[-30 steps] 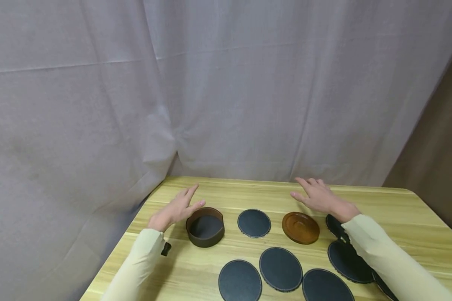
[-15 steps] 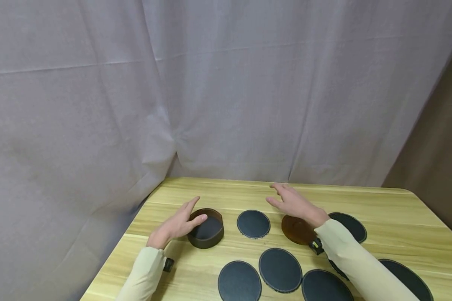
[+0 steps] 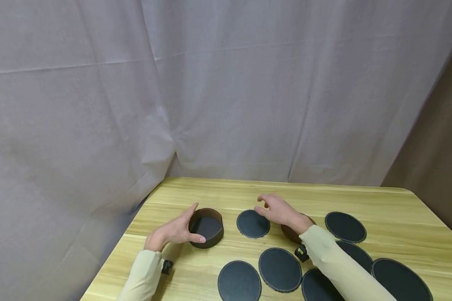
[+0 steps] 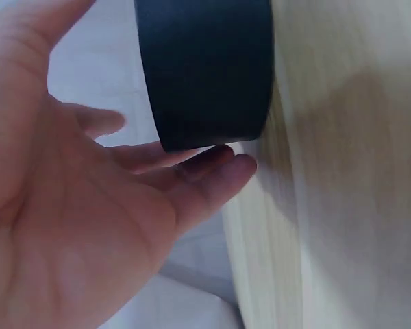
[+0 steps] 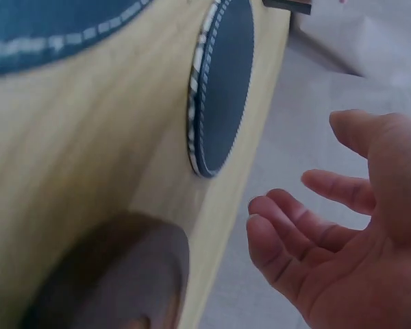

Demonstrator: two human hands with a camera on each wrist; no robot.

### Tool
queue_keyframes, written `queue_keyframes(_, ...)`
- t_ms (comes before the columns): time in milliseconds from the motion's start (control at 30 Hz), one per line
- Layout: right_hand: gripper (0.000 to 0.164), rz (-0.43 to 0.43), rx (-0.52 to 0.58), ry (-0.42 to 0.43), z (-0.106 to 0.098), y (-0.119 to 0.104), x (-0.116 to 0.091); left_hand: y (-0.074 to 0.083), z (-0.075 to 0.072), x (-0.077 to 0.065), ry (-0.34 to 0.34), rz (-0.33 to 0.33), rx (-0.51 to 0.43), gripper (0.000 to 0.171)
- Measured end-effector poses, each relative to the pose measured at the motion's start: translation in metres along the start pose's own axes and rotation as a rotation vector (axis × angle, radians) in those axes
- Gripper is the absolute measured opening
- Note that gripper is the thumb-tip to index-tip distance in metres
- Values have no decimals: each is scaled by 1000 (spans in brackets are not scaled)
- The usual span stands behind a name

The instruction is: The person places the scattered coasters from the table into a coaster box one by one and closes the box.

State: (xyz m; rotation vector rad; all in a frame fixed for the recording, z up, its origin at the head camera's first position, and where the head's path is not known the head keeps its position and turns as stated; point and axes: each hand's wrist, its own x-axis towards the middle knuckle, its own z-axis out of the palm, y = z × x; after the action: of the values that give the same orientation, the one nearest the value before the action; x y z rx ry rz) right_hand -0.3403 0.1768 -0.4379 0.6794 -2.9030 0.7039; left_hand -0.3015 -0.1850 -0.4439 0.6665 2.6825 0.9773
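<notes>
A round dark-brown coaster holder [image 3: 214,241] with a notch in its rim stands at the left of the table. My left hand [image 3: 174,229] reaches around its left side, thumb by the near wall and fingers toward the far side. In the left wrist view the fingers curve loosely beside the holder's dark wall [image 4: 205,75]. My right hand [image 3: 281,213] hovers over the right part of a round black stitched coaster [image 3: 253,226], fingers loosely bent and holding nothing. Below its wrist lies a brown saucer-like disc [image 3: 291,235], partly hidden; the right wrist view shows that disc [image 5: 127,274] too.
Several more black coasters lie on the wooden table [image 3: 203,276], such as the near coaster [image 3: 239,281], the middle coaster [image 3: 280,269] and the far-right coaster [image 3: 345,227]. My right sleeve [image 3: 335,259] covers parts of some. A grey curtain [image 3: 233,104] hangs behind the table.
My right hand has moved left and lower, from beyond the brown disc to the black coaster. My left hand has come down closer around the coaster holder.
</notes>
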Motion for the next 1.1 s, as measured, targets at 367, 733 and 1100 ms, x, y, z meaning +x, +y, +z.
queue_keyframes(367,56,146,-50,-131,16,-4,-4,-8,1,-1,-6,-78,31,114)
queue_keyframes(733,85,248,-154,-185,26,-9,-5,-5,7,0,13,-62,39,110)
queue_keyframes(1100,69,336,-53,-207,18,-8,0,-4,2,-3,-6,-62,36,110)
